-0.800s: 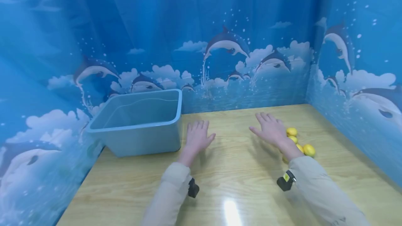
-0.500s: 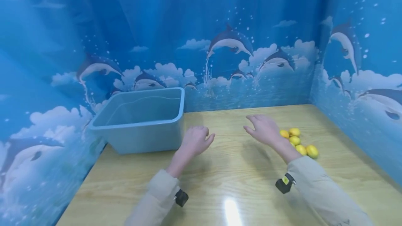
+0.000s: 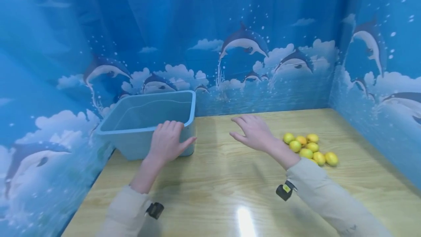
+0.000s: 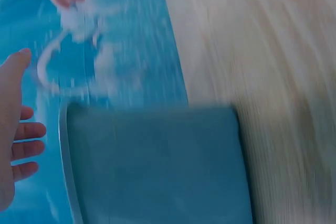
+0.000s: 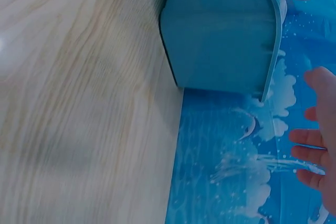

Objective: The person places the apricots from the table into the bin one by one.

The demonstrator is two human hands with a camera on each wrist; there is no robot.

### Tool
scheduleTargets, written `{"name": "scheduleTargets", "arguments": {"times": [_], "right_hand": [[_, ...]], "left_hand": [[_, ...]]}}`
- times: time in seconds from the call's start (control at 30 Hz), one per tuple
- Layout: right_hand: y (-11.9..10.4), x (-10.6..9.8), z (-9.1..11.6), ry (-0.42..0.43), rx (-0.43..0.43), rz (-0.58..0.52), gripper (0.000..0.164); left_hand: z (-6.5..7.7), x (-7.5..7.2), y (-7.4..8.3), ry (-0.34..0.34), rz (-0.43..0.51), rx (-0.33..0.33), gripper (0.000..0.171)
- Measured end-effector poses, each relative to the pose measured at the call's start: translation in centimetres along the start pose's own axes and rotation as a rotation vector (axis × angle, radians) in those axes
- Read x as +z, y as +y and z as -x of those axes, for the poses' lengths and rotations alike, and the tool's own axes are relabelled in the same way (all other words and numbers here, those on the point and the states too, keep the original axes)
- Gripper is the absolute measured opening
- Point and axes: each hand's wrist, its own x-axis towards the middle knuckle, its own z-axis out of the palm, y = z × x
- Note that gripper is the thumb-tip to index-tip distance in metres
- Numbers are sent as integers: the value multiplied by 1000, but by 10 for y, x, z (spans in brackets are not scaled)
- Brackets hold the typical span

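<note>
A blue plastic bin [image 3: 131, 145] stands at the table's back left, its top uncovered. My left hand [image 3: 167, 142] hovers by its front right corner, covering part of the near rim in the head view. In the left wrist view that hand [image 4: 10, 140] shows a gap from the bin [image 4: 157, 166], with relaxed fingers and nothing held. Right of the bin, my right hand [image 3: 252, 132] is raised over the table, fingers loosely extended and nothing in them. Several lemons [image 3: 331, 158], yellow to greenish, lie beyond the right forearm, which hides part of the group.
The pale wooden table [image 3: 213, 185] reaches back to a blue curtain [image 3: 210, 28] printed with dolphins, which also runs along both sides. A black wrist camera [image 3: 155, 210] sits at the left cuff, another wrist camera [image 3: 284, 191] at the right.
My left hand has moved left to in front of the bin's corner. My right hand has also shifted left, away from the lemons, so more of them show. The bin stays put.
</note>
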Motion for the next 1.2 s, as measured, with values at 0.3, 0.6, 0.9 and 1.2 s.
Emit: {"name": "scheduleTargets", "arguments": {"times": [0.3,0.6,0.9,1.2], "right_hand": [[-19,3,-26,58,-87,-32,48],[-41,8,-51,2,-104,-18,50],[-61,19,-70,-71,-95,-29,51],[-80,24,-87,-126,-78,2,50]], "left_hand": [[24,-23,-76,-49,-124,-98,59],[52,-33,-131,-130,-186,-206,58],[67,-43,-151,-258,-213,-322,65],[79,-47,-162,-337,-172,-415,68]]}}
